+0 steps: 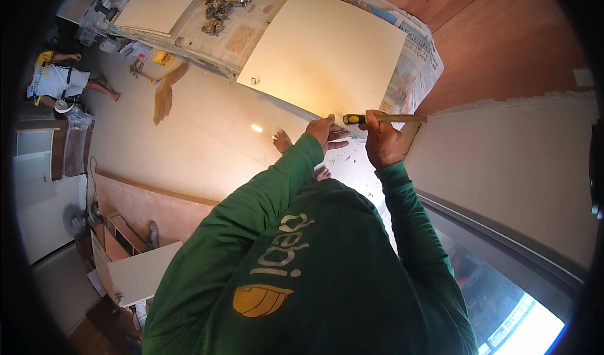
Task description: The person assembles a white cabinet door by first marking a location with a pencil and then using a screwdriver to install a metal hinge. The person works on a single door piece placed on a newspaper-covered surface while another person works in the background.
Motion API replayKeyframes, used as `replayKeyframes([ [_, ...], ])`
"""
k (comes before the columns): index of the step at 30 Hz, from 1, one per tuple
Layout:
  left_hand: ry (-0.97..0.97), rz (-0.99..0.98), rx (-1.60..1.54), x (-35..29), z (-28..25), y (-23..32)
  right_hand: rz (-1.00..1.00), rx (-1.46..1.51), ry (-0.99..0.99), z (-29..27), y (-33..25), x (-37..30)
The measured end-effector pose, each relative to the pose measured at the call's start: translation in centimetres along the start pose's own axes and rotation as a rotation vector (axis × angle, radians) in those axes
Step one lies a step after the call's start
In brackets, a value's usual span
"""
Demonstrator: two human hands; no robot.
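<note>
right hand (383, 145): I'm gripping black-and-yellow-handled long tool (354, 119) at near corner of large cream rectangular panel (321, 46) | left hand (322, 133): I'm holding fingers parted by panel edge, can't tell if touching | panel: lying over printed newspaper sheets (420, 56)

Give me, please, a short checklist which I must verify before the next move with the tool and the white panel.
1. Tool held: ok. The right hand grips the tool with the yellow-and-black handle.
2. Shaft away from the left hand: ok. It points to the right; the handle end faces that hand.
3. Left hand firm on the white panel: cannot tell. It is at the near edge, pressure not visible.
4. Panel face free of metal fittings: ok. They lie beside it.
5. Floor free of loose things: not ok. A broom lies there.
6. Other person well away: ok, at far left.
</note>
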State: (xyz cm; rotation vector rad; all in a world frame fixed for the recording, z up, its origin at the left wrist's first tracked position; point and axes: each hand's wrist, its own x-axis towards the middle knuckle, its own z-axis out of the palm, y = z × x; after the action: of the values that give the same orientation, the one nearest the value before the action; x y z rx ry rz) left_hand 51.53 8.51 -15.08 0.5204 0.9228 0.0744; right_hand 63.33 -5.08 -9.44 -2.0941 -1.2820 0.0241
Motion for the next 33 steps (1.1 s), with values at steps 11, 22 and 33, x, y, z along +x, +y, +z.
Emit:
replayKeyframes([
  [11,-0.007,0.0,-0.045,0.9,-0.7,-0.7,0.148,0.221,0.081,-1.9,-2.2,1.1],
  [22,-0.017,0.026,-0.059,0.5,-0.2,-0.6,0.076,0.146,0.07,-2.1,-2.0,0.9],
  [33,-0.009,0.049,-0.059,1.3,-0.8,-0.6,-0.062,0.009,-0.099,-0.6,0.2,1.1],
])
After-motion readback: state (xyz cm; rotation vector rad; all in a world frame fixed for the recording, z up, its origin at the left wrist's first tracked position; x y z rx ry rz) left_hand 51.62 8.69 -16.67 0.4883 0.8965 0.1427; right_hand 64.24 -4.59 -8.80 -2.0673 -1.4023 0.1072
